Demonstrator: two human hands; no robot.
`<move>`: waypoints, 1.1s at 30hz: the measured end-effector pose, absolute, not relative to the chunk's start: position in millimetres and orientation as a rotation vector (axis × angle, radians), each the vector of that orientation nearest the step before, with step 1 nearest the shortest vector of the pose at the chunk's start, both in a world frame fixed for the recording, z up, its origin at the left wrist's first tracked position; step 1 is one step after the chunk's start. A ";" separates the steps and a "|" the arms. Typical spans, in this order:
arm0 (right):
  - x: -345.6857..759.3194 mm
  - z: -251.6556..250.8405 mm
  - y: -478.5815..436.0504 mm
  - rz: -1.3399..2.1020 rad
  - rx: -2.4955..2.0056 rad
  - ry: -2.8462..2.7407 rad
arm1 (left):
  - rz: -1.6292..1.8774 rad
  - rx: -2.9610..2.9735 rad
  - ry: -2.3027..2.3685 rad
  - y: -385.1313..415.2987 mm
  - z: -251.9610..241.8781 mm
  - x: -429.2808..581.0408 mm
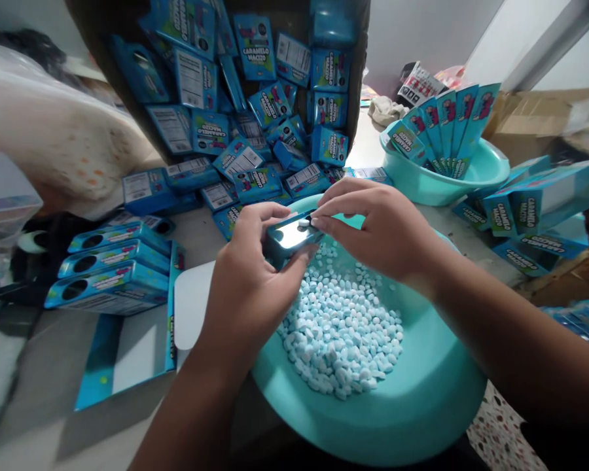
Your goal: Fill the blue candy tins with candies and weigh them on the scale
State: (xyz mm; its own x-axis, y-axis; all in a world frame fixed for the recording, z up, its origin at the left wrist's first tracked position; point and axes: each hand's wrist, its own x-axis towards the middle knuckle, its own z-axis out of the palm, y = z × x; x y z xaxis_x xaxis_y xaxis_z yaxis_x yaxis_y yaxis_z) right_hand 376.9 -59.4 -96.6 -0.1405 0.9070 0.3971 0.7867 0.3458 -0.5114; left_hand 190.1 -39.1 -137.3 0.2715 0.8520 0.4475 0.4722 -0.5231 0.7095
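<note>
My left hand is wrapped round a small box, its bright, glossy face tilted up. A white candy shows at a dark hole near the box's right end. The fingertips of my right hand are pinched together at that end, beside the candy; what lies between them is hidden. Below both hands, a heap of pale blue and white candies fills the middle of a turquoise basin.
A large carton at the back spills small blue candy boxes. Three boxes with round holes stand at left over an open blue tray. Another turquoise basin holds blue cartons; more open cartons lie at right.
</note>
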 end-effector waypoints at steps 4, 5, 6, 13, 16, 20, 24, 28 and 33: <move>378.4 -93.8 -60.9 0.169 -1.558 -1.990 | 1.107 2.205 1.132 -40.1 -137.3 190.4; 378.0 -93.8 -60.8 0.169 -1.557 -2.005 | 1.099 2.224 1.121 -40.2 -137.4 190.4; 377.5 -94.0 -60.6 0.173 -1.552 -2.018 | 1.096 2.233 1.117 -40.3 -137.5 190.4; 372.4 -98.1 -60.4 0.234 -1.542 -1.924 | 1.104 2.245 1.035 -39.9 -137.8 189.3; 371.9 -99.2 -60.9 0.301 -1.481 -1.848 | 1.126 2.206 1.090 -39.2 -137.9 189.1; 373.2 -97.9 -61.5 0.339 -1.380 -1.782 | 1.195 2.195 1.131 -37.5 -139.5 189.1; 373.1 -97.1 -61.7 0.329 -1.276 -1.906 | 1.180 2.205 1.116 -37.8 -138.7 189.6; 374.3 -98.9 -59.7 0.294 -1.272 -1.875 | 1.211 2.147 1.159 -39.3 -137.4 190.4; 379.8 -99.8 -56.4 0.281 -1.440 -1.813 | 1.201 2.125 1.137 -38.9 -138.5 189.2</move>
